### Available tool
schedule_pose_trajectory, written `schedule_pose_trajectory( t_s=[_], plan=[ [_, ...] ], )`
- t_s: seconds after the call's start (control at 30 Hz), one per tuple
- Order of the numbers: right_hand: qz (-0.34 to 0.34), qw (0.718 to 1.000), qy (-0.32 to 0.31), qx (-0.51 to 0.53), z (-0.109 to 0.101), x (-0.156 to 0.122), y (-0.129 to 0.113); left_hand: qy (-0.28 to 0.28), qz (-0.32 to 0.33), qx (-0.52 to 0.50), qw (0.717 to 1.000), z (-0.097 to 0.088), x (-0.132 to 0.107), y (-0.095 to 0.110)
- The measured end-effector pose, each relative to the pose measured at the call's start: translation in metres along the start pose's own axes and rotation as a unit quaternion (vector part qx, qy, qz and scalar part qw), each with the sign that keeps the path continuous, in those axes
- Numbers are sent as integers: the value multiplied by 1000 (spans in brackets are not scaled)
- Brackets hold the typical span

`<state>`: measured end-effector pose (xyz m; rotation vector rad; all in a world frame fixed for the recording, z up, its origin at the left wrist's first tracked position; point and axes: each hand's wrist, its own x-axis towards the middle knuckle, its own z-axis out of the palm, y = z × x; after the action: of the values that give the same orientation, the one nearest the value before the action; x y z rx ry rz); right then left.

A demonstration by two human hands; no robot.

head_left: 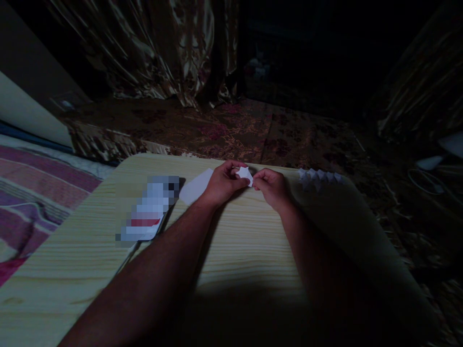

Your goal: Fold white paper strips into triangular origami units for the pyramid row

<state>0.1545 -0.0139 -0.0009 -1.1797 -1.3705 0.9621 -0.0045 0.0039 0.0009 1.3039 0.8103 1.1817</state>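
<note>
A small white folded paper star (244, 174) is held above the far part of the wooden table. My left hand (226, 182) grips it from the left, thumb in front and fingers behind. On the other side, my right hand (270, 187) is closed in a pinch at the star's lower right point. A sheet of white paper (196, 187) lies flat just left of my left hand. Right of my right hand, several similar paper stars (320, 176) stand in a cluster near the table's far edge.
A phone (150, 209) with a blurred screen lies on the pale wooden table (249, 250), a cable running from its near end. Beyond the table is a ledge with flowered cloth (217, 127) beneath shiny curtains. A striped bedcover (32, 197) is at the left. The room is dim.
</note>
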Motion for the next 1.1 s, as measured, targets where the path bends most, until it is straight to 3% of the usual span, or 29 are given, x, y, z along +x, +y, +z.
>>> schedule_pose_trajectory(
  t_s=[0.53,1.1],
  plan=[
    [2,1000,-13,-9,1,-1,-1,22,13,41,999,-1,1,-3],
    [-5,999,-3,-38,3,-2,-3,6,20,50,999,-2,0,-5]
  ],
)
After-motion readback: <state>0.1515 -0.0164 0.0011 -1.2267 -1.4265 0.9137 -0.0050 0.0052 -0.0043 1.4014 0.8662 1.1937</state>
